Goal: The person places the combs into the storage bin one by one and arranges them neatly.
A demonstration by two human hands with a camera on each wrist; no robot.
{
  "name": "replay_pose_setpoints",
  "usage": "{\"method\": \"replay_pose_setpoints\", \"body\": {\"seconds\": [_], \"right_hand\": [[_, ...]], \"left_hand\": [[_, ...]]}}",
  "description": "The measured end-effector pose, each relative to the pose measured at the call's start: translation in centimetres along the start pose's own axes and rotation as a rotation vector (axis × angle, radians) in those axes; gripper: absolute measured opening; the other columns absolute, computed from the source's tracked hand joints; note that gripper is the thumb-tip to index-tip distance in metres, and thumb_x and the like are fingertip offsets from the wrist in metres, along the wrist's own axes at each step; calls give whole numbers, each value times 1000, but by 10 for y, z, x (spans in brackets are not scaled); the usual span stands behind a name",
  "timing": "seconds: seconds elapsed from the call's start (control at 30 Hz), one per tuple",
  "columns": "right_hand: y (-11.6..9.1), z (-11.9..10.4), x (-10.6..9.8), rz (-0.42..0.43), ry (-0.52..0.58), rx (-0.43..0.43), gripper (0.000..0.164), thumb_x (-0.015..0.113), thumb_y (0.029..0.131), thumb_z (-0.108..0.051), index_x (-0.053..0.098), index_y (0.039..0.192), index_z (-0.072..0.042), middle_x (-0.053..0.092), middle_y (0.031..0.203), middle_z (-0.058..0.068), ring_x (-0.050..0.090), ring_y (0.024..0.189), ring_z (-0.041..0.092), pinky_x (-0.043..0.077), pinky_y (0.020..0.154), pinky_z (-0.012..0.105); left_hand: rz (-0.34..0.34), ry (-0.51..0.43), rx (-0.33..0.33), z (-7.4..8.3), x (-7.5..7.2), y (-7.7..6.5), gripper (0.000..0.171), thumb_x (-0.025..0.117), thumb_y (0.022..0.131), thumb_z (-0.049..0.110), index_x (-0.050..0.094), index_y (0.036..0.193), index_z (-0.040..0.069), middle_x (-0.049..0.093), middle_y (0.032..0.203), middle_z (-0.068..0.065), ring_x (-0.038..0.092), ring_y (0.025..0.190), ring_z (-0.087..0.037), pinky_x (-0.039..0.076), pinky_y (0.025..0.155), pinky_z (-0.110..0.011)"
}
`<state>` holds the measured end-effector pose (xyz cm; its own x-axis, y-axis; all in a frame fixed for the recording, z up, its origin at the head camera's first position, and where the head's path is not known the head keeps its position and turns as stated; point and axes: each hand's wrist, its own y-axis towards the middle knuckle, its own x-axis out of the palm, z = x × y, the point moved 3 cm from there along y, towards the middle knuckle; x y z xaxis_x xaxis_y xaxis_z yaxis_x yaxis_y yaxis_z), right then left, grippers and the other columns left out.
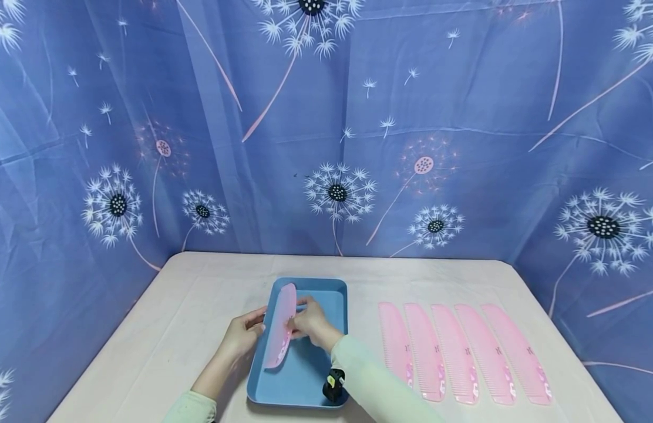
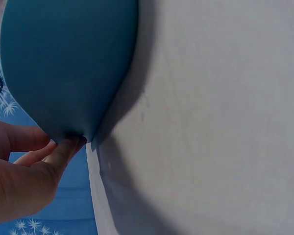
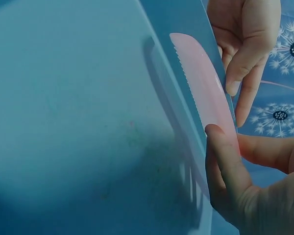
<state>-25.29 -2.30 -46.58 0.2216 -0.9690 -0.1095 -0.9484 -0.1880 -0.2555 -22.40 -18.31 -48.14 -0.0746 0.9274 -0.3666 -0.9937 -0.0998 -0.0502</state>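
Note:
A pink comb (image 1: pixel 280 338) is pinched in my right hand (image 1: pixel 313 323), tilted over the left side of a blue tray (image 1: pixel 312 369). In the right wrist view the comb (image 3: pixel 201 78) shows its fine teeth toward the tray floor, with thumb and fingers at its lower part. My left hand (image 1: pixel 236 339) grips the tray's left rim; in the left wrist view its thumb and fingers close on the tray's edge (image 2: pixel 71 110). No other comb shows in the tray.
Several pink combs (image 1: pixel 453 352) lie side by side in a row on the white-covered table (image 1: pixel 199 288), to the right of the tray. A blue curtain (image 1: pixel 316 117) with dandelion prints surrounds the table at the back and sides.

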Motion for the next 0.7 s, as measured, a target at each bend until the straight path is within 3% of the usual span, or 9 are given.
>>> {"method": "replay_pose_setpoints", "body": {"seconds": [0.33,0.7], "right_hand": [[3,5,-2,-39,18,33,48,61,81,17,44,124,7,60,77,20,64,58,23,61,64,41],[3,7,-2,-42,-31,58,41,62,81,17,49,120,10,63,76,21,69,67,32,61,67,41]], "left_hand": [[-1,2,-8,1,0,-1,41,49,90,-10,51,131,-11,58,120,-32,57,113,-43,52,93,-44],[1,-7,-14,1,0,0,42,50,89,-10,51,132,-11,57,122,-32,56,114,-43,51,94,-44]]}}
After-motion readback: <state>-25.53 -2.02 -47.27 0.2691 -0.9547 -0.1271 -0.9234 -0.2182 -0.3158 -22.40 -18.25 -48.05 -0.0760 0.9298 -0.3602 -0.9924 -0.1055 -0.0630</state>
